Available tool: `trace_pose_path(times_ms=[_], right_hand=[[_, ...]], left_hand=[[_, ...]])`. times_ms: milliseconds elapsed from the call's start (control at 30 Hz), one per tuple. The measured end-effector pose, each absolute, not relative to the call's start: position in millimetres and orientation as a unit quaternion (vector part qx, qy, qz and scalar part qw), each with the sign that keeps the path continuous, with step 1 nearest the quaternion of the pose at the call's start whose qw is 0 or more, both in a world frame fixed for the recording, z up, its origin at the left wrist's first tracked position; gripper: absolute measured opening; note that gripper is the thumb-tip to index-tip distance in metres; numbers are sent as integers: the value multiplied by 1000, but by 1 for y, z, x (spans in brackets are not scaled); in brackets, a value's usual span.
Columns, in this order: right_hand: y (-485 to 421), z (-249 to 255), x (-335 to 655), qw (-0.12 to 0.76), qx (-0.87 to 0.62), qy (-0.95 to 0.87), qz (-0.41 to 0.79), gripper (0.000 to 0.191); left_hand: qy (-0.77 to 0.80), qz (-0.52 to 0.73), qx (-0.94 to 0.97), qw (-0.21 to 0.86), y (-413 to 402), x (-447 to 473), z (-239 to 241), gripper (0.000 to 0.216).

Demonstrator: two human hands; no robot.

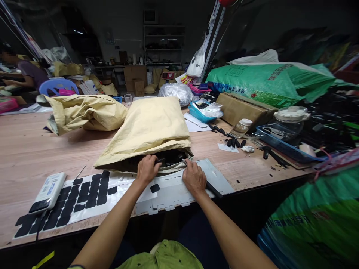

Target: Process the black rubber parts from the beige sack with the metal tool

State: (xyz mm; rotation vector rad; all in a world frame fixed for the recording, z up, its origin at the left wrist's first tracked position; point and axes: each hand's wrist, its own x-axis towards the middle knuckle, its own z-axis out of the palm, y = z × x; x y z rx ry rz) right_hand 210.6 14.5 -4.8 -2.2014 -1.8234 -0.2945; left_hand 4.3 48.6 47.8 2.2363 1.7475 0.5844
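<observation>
A large yellow sack [151,129] lies on the wooden table [25,153] with its open mouth toward me, dark parts showing inside. My left hand [147,169] reaches into that opening, fingers curled round a dark item I cannot name. At the mouth's right side my right hand [194,178] is closed on a thin tool with a metal tip and a black handle [213,189]. Both hands rest over a grey metal plate [179,192] at the table's front edge.
A white sheet of black pads [75,200] and a white device [48,192] lie at front left. A second yellow sack [84,112] sits behind. Cardboard box [242,108], jar [241,127], blue trays and green sacks [269,82] crowd the right. A person sits far left.
</observation>
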Motion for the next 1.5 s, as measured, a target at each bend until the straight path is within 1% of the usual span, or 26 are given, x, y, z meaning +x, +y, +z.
trace_pose_path(times_ms=[100,167,333,467,567,667,800,833,900,967,1067,1233,1333,1500], right_hand=[[15,-4,211,134,-759,-629,-100,44],[14,-4,211,134,-760,-628,-99,43],[14,-5,212,138,-758,-630,-96,42],[15,-5,212,143,-761,-627,-84,42],[17,2,215,151,-771,-618,-36,41],[12,15,218,197,-773,-602,47,40],[-17,27,220,323,-709,-614,128,42],[-27,27,219,343,-688,-623,144,44],[-48,25,216,356,-661,-638,171,46],[-64,21,213,350,-647,-651,189,47],[-79,16,209,331,-646,-662,188,46],[-86,9,206,321,-651,-675,134,46],[-87,5,207,306,-653,-681,124,44],[-89,9,203,326,-630,-698,101,46]], left_hand=[[515,219,823,99,16,24,41,14],[495,209,835,123,2,37,29,11],[515,221,813,156,-6,47,3,14],[513,256,794,204,-5,41,0,17],[507,265,788,226,-5,39,2,14],[504,268,787,232,-4,39,4,13],[509,276,780,237,-3,41,4,14],[511,276,778,239,-3,41,4,14],[513,273,776,244,-3,41,4,14],[516,271,774,247,-4,41,4,13],[519,267,772,252,-4,40,4,14],[518,267,770,261,-3,40,5,14],[522,266,765,266,-3,41,6,13],[518,261,769,268,-2,40,4,12]])
